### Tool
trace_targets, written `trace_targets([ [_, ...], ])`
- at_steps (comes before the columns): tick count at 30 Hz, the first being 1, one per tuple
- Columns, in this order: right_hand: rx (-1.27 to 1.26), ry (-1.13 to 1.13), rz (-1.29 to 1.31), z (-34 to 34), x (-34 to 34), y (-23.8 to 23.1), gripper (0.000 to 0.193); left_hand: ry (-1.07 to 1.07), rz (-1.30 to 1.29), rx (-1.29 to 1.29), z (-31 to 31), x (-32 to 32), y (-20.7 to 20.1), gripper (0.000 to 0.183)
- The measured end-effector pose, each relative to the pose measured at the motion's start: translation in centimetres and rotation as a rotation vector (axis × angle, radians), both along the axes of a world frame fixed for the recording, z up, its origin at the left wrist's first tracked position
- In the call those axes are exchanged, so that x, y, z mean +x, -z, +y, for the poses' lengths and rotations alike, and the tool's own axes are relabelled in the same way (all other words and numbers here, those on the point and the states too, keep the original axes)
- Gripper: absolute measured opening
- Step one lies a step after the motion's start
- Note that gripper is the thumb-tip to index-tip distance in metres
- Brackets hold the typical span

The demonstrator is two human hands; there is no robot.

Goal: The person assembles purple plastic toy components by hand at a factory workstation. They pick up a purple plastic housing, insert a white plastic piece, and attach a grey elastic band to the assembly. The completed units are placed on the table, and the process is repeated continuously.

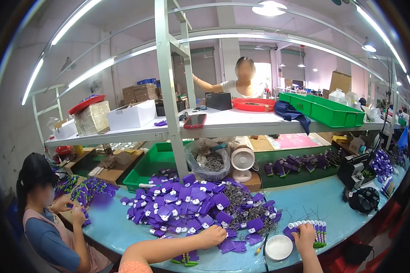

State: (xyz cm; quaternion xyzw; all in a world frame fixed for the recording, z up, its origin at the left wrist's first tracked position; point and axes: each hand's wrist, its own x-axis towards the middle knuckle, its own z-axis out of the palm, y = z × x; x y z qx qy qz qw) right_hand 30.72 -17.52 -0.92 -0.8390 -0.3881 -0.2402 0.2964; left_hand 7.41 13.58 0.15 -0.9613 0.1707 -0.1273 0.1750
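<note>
My left hand (212,236) is closed at the near edge of a big heap of purple plastic pieces (166,211) with white ends; what its fingers hold, if anything, is hidden. Flat purple parts (233,246) lie just below it. On the right, my right hand (306,235) has its fingers bent round a flat purple piece (289,231). Beside that hand stands a tight row of purple figures (321,232) with white tops and green ends. Between my hands are a round white dish (279,247) and a thin pen-like tool (260,245). Grey metal rings (239,204) cover the heap's right side.
A white shelf (146,132) on metal posts crosses above the blue table (305,200). A small white fan (243,160), a bag of metal parts (209,161) and a black cap (364,199) stand behind. One person sits at left; another is beyond the shelf.
</note>
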Motion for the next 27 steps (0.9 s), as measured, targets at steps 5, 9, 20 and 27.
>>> trace_targets([
  [5,0.009,0.126,-0.034,0.0,0.1,-1.6,0.030,-0.037,-0.176,-0.366,0.7,0.7,-0.9,0.012],
  [9,0.223,-0.046,0.094,0.1,-2.3,-2.2,0.032,-0.164,-0.166,-0.793,0.7,-0.6,-3.1,0.021],
  [20,0.244,-0.891,0.628,7.3,-16.5,-5.2,0.084,-0.124,0.390,-2.661,-9.5,-6.7,1.0,0.026],
  [27,0.018,-0.786,0.541,7.8,-17.8,-4.0,0.081,-0.309,-0.032,-2.043,-12.8,-10.5,-1.5,0.037],
])
